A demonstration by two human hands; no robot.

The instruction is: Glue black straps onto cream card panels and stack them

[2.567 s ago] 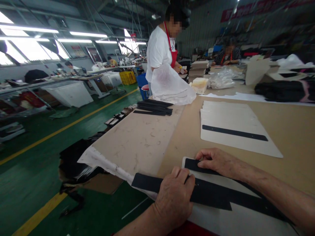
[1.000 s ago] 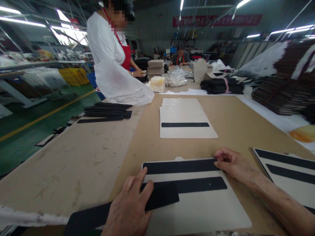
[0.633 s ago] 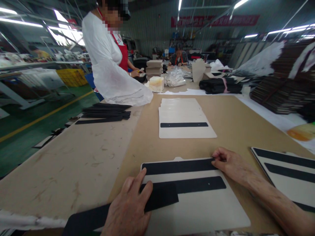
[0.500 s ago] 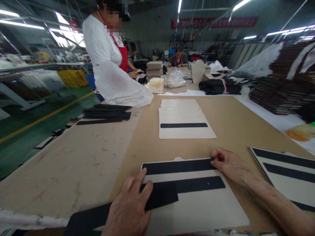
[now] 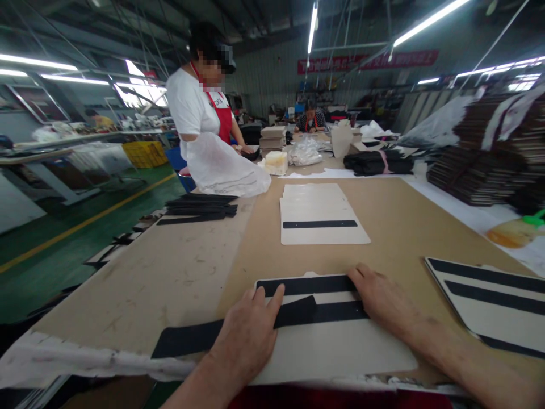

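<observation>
left hand (image 5: pixel 249 332) palm down over loose black strip (image 5: pixel 191 336), fingers (image 5: pixel 278 295) a little apart at the tips, over left part of pale board (image 5: pixel 336 347); cannot tell whether pinching the strip or only pressing. right hand (image 5: pixel 385 298) at right end of upper strip (image 5: pixel 317 284), fingertips close together there; cannot tell whether clamped on it.

loose black strip aslant: left end past the board's side, over table (image 5: pixel 149 284); right end overlapping lower strip (image 5: pixel 340 311). upper strip and lower strip both lengthwise across the board, roughly parallel. board flat, close to near table edge.

ahead, apart from the board: fanned pale boards (image 5: pixel 310 199), dark band (image 5: pixel 320 224) across the front one. to the right: striped boards (image 5: pixel 494 324), stacked. ahead left: pile of black strips (image 5: pixel 200 207). farther: co-worker (image 5: pixel 187 108) in red apron, pale block (image 5: pixel 276 163), clear plastic bag (image 5: pixel 305 152), black bundle (image 5: pixel 368 163). far right: tall dark stacks (image 5: pixel 477 173).
</observation>
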